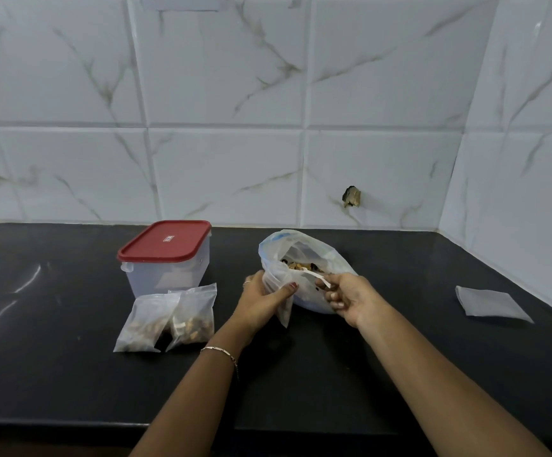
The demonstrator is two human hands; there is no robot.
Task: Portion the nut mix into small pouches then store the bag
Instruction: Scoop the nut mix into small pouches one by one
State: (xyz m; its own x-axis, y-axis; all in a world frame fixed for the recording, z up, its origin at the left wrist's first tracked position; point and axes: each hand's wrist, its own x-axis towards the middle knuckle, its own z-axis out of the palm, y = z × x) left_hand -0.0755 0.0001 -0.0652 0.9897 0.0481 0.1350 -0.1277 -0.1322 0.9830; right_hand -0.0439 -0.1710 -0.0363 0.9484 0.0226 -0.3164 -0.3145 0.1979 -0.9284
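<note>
Between the hands, bag point(304, 258) looks limp, light: left hand point(261, 300) pinches an empty pouch point(284, 301) at its rim, right hand point(347, 296) pinches spoon point(314, 276).

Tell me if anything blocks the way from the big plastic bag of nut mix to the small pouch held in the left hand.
Nothing visible does. The left hand holds the small clear pouch right against the big plastic bag of nut mix, and the right hand holds a white plastic spoon at the bag's open mouth.
</note>
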